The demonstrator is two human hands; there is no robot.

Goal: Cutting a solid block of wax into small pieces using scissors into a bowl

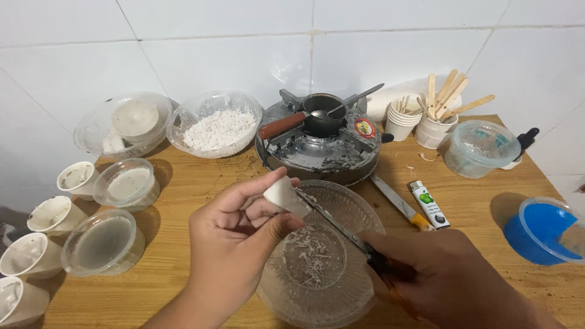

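My left hand (234,234) holds a small white wax-like block (285,196) above a clear glass plate (359,210). My right hand (448,274) grips a knife (338,226) whose blade rests against the block. White shavings (308,250) lie in the middle of the plate. Both hands hover over the front of the wooden table (183,183).
A portable stove (320,152) with a small dark pot (323,113) and a spoon stands behind the plate. A bowl of white flakes (214,125), several lidded tubs and paper cups sit left. A second knife (399,204), a lighter (429,204), wooden sticks in a cup (439,116) and a blue container (542,231) are right.
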